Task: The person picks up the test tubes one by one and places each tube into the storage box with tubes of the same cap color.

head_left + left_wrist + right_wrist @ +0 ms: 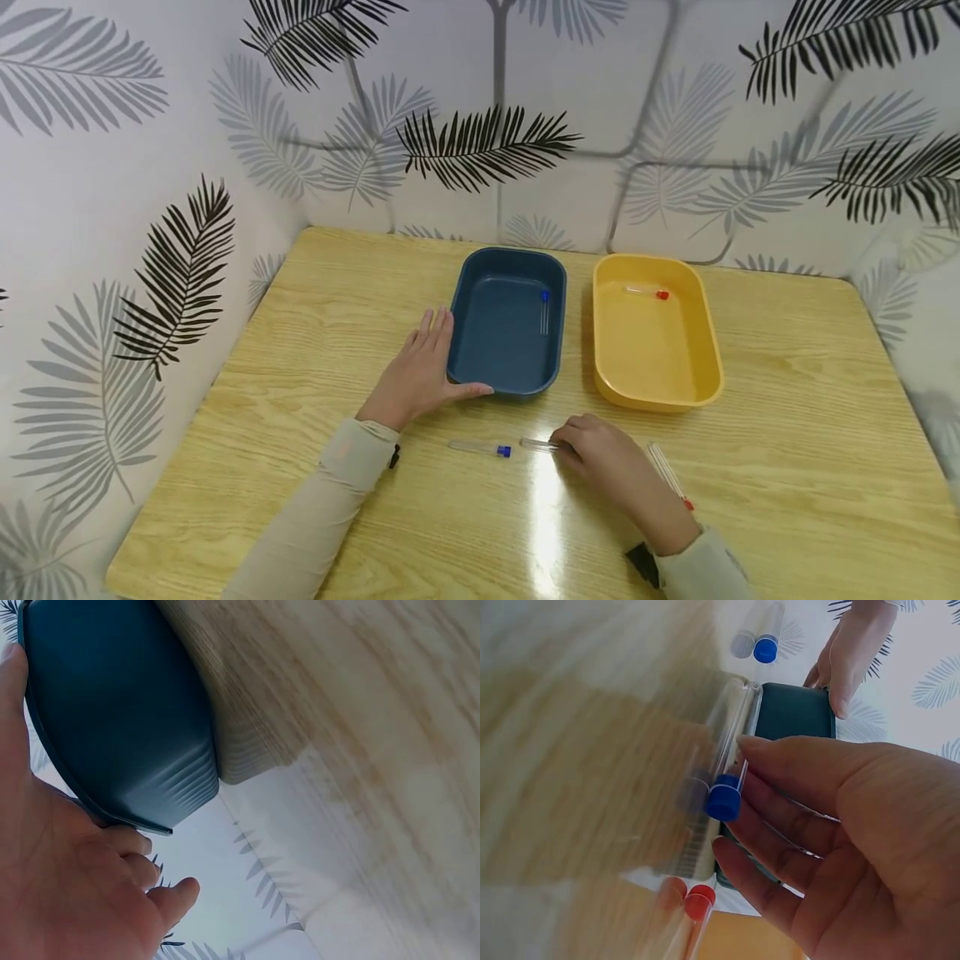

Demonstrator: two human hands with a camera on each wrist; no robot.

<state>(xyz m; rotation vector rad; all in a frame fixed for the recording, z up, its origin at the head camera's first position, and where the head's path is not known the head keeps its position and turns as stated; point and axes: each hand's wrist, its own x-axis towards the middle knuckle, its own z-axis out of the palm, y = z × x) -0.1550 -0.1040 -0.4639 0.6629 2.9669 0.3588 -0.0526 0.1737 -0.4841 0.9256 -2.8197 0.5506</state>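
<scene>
My left hand (417, 371) rests against the near left corner of a dark blue tray (495, 342), fingers along its side and thumb across its near rim. With my right hand (611, 462) I pinch a clear test tube (537, 445) low over the table. Its blue cap (724, 801) shows in the right wrist view but is hidden by my hand in the head view. Another blue-capped test tube (478, 447) lies just left of it. Beside my right wrist lies a red-capped test tube (666, 472). Inside the blue tray is one blue-capped tube (544, 315).
A yellow tray (652, 358) stands right of the blue one, with a red-capped tube (647, 292) inside near its far end. Both trays sit on the wooden table (795, 400), toward its back edge. A leaf-patterned wall covering (480, 75) rises behind the table.
</scene>
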